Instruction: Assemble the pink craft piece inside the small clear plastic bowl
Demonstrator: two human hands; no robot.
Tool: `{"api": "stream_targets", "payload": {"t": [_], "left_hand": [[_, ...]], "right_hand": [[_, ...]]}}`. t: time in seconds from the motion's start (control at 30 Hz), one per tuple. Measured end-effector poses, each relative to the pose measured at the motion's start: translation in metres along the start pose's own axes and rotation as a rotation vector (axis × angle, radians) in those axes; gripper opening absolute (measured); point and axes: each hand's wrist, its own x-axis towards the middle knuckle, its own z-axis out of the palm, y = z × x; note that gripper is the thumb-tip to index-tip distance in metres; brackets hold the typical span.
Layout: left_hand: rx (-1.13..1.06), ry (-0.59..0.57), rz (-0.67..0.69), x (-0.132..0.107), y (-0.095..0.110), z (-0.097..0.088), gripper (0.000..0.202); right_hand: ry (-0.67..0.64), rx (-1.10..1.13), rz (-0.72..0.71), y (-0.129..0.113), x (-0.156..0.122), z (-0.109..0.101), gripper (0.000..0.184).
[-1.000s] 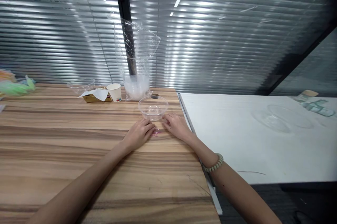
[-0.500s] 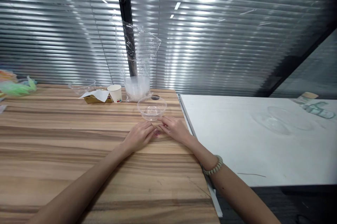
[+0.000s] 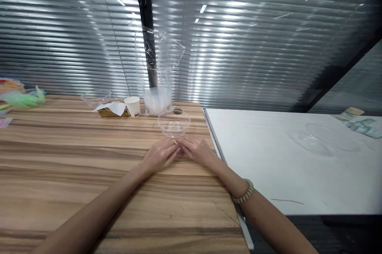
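My left hand [image 3: 159, 154] and my right hand [image 3: 197, 150] meet fingertip to fingertip low over the wooden table [image 3: 74, 174]. The fingers of both are closed in a pinch. Between and just under them shows a small dark pink bit [image 3: 180, 151], too small and too covered to name. A clear plastic bowl [image 3: 174, 130] stands upright right behind my fingertips. A bead bracelet [image 3: 244, 193] is on my right wrist.
Along the back stand another clear bowl [image 3: 95, 98], a small box with white paper [image 3: 115, 109], a paper cup [image 3: 133, 106] and a bag of stacked bowls [image 3: 158, 101]. Green plastic [image 3: 24, 98] lies far left. Clear lids [image 3: 310, 140] lie on the white table [image 3: 253, 166].
My right fingers have come down and inward against my left fingertips, covering more of the pink bit. The view has shifted slightly; the bowl stays in place.
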Motion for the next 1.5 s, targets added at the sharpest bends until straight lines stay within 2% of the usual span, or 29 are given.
{"api": "stream_targets", "payload": {"t": [0.3,0.8,1.23,1.5], "left_hand": [[0.052,-0.058,-0.07,-0.0024,-0.001,0.0005,0.022],[0.064,-0.033,-0.133,-0.0012,-0.0001,-0.0011,0.023],[0.009,-0.107,-0.157,-0.0013,-0.0018,0.0007,0.026],[-0.023,-0.176,-0.158,-0.0005,-0.003,0.0021,0.024]], "right_hand": [[-0.034,-0.065,-0.025,-0.0016,-0.002,0.0011,0.016],[-0.01,-0.107,-0.055,-0.0039,-0.0018,0.0006,0.016],[-0.07,-0.092,0.006,-0.0046,-0.0017,-0.0005,0.013],[-0.152,-0.091,0.076,-0.0034,-0.0024,0.002,0.008]]}}
